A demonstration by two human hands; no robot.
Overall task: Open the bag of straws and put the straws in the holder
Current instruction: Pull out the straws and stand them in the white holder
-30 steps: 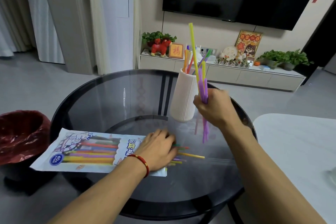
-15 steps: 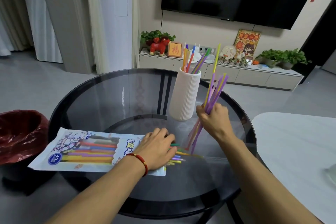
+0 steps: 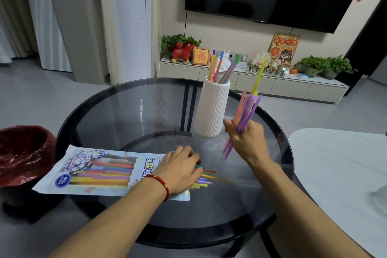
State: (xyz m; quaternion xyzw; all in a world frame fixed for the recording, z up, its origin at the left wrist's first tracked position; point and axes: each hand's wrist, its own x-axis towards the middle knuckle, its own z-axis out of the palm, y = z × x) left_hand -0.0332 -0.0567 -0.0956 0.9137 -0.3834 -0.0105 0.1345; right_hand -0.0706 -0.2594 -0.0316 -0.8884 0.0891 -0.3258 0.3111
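A printed white straw bag [image 3: 98, 172] lies flat on the round glass table [image 3: 125, 115], its open end to the right. My left hand [image 3: 180, 167] rests on that end, over several loose straws [image 3: 206, 178] sticking out onto the glass. A ribbed white holder [image 3: 211, 109] stands upright mid-table with several coloured straws in it. Just right of the holder, my right hand [image 3: 246, 137] grips a tilted bundle of straws [image 3: 248, 109], mostly purple with one yellow, held above the table.
A bin with a dark red liner [image 3: 23, 153] stands left of the table. A white table [image 3: 339, 169] sits to the right. Behind are a low white cabinet [image 3: 282, 86] with plants and ornaments, and a wall television.
My right hand dropped from beside the holder's rim, tilted the bundle to the right, then rose slightly again. My left hand and the bag have stayed put.
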